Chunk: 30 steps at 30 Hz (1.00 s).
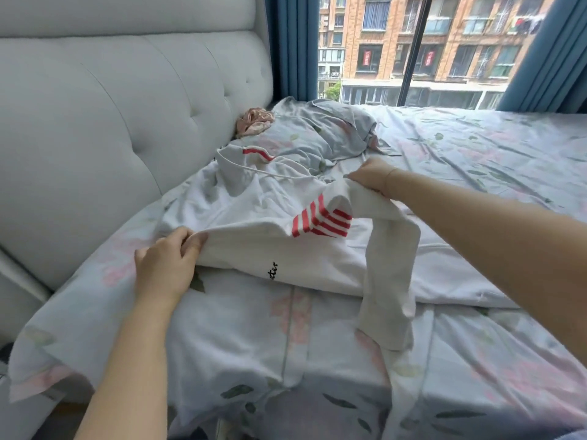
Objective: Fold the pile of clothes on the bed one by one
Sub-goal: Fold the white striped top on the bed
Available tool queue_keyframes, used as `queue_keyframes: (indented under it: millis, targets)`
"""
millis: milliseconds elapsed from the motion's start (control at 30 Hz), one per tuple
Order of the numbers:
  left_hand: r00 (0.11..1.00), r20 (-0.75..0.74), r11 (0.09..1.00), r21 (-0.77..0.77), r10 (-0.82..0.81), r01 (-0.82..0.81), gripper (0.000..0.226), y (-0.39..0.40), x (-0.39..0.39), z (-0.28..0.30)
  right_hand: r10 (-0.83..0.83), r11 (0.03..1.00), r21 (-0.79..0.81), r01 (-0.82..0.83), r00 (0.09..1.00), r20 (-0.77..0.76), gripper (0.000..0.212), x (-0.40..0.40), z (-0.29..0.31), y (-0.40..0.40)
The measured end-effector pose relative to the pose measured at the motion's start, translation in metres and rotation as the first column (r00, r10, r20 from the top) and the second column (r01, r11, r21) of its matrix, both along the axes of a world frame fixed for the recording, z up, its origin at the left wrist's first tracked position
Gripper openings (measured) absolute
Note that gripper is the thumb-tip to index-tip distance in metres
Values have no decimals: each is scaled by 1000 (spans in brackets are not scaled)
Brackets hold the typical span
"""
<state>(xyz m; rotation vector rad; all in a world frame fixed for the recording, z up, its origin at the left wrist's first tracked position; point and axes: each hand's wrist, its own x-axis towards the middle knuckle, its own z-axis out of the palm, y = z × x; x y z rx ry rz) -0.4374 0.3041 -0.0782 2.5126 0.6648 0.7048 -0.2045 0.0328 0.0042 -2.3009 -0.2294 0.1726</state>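
Note:
A white hooded sweatshirt (pixel 254 214) with red stripes and a small black script word lies spread on the bed, its hood toward the headboard. My left hand (pixel 165 265) pinches the near side edge of the sweatshirt and lifts it off the sheet. My right hand (pixel 371 176) grips the striped sleeve near the shoulder and holds it up, so the long white sleeve (pixel 390 281) hangs down over the folded body. Further back lies a crumpled grey-blue garment (pixel 333 134), and a pink patterned cloth (pixel 255 122) is bunched against the headboard.
The bed carries a pale floral sheet (pixel 476 173) that runs right and toward the window. A padded grey headboard (pixel 111 115) fills the left side. Blue curtains (pixel 292 42) frame a large window behind the bed. The sheet's near corner hangs over the bed edge at lower left.

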Motion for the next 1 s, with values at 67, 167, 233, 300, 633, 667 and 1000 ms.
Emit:
queue_keyframes:
  millis: [67,167,233,300,633,667,1000]
  targets:
    - [997,11,997,3,74,-74,35,-2,8,0,25,987,-162,-17,999,45,28,10,-21,9]
    - [987,8,987,35,160,-160,30,1,14,-1,129,934,-345,-97,989,70,41,13,-50,19]
    - [979,-11,977,65,204,-203,33,0,12,-1,235,906,-401,-137,950,204,43,-2,-61,18]
    - [969,-12,969,-13,246,-246,46,-4,6,0,398,890,-390,-235,817,417,36,-31,-70,13]
    - [931,248,749,-661,268,-40,52,-21,22,4,735,586,-784,-203,542,409,58,-114,-162,-29]
    - [910,310,721,-692,277,17,47,-19,25,7,726,594,-779,-199,550,413,67,-114,-164,-32]
    - [945,163,955,-143,283,-261,38,-11,11,0,765,603,-714,-355,512,391,70,-127,-167,-42]
